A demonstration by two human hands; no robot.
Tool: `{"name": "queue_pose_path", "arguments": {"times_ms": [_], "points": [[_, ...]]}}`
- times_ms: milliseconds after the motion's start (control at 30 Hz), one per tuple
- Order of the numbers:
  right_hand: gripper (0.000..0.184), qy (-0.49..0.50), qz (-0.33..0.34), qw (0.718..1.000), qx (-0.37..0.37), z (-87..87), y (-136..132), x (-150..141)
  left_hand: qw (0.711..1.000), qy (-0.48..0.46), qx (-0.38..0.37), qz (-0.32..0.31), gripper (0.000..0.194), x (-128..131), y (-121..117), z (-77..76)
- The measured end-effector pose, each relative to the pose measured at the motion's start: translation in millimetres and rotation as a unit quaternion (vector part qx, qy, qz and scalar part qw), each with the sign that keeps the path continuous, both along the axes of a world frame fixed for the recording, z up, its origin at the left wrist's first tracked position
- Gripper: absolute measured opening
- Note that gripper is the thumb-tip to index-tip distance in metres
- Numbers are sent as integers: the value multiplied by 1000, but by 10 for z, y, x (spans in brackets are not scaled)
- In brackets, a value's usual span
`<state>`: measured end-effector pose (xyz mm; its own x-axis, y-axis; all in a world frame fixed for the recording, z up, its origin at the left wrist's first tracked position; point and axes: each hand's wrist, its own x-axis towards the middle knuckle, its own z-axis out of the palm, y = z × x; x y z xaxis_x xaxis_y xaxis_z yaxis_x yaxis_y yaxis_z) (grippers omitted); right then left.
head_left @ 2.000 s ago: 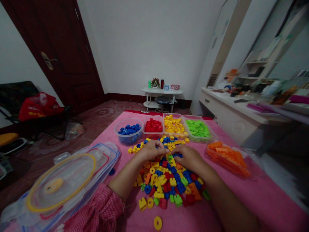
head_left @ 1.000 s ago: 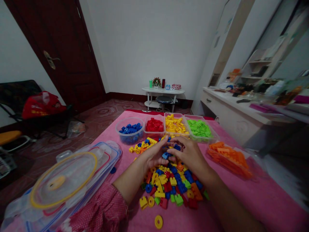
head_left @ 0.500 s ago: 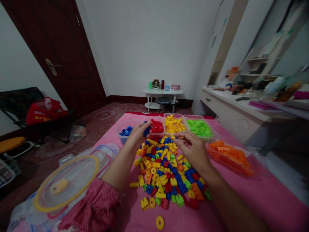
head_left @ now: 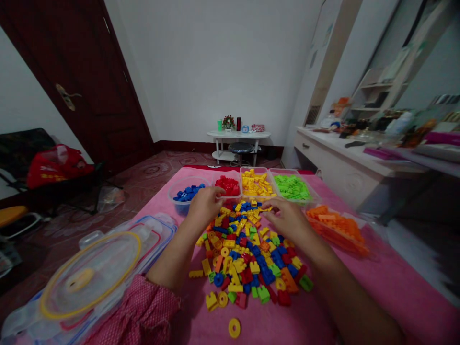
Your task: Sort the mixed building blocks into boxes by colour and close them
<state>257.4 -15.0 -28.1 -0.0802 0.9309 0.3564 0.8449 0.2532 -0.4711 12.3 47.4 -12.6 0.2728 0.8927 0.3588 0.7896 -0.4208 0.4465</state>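
A mixed pile of toy building bricks [head_left: 247, 261] in yellow, blue, red, green and orange lies on the pink cloth before me. My left hand [head_left: 205, 207] is at the pile's far left, close to the blue bricks' round bowl [head_left: 172, 194] and the red bricks' box [head_left: 237, 194]. Its fingers are bent and apart, and no brick shows in them. Over the far right of the pile hovers my right hand [head_left: 287, 215], thumb and fingers parted above some yellow bricks.
Beyond the pile stand boxes of yellow bricks [head_left: 257, 183] and green bricks [head_left: 292, 187]. Orange bricks [head_left: 338, 225] fill a clear box at right. Stacked clear lids [head_left: 108, 273] lie at left. One yellow ring [head_left: 235, 328] sits near the front.
The blue brick seen in my left fingers is gone from them, and that hand has come slightly nearer to me. My right hand stays over the pile. The view has shifted slightly.
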Motion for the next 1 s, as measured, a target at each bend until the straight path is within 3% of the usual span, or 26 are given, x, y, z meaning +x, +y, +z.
{"name": "queue_pose_path", "arguments": {"times_ms": [100, 167, 367, 500, 600, 700, 767, 867, 1000], "points": [[23, -89, -8, 989, -114, -87, -15, 125, 995, 52, -84, 18, 19, -33, -120, -47], [27, -122, -15, 980, -156, -145, -21, 190, 992, 60, -102, 45, 26, -116, -132, -114], [31, -102, 43, 975, -190, -229, -11, 172, 990, 22, -138, 22, 40, -243, -79, -271], [37, -93, 38, 982, -158, -68, -86, 38, 987, 85, -136, 22, 34, -191, -92, -237], [44, -73, 141, 973, -165, 132, -260, -179, 972, 172, -158, 20, 33, -163, -93, -195], [58, -79, 307, 927, -201, 223, -475, -458, 959, 226, -171, 18, 35, -160, -80, -177], [57, -95, 359, 906, -202, 188, -571, -611, 958, 231, -172, 14, 35, -163, -75, -176], [36, -94, 352, 915, -173, 55, -560, -718, 959, 228, -169, 12, 35, -167, -83, -176], [22, -51, 260, 960, -94, -142, -318, -635, 960, 222, -173, 1, 36, -183, -91, -181]]}}
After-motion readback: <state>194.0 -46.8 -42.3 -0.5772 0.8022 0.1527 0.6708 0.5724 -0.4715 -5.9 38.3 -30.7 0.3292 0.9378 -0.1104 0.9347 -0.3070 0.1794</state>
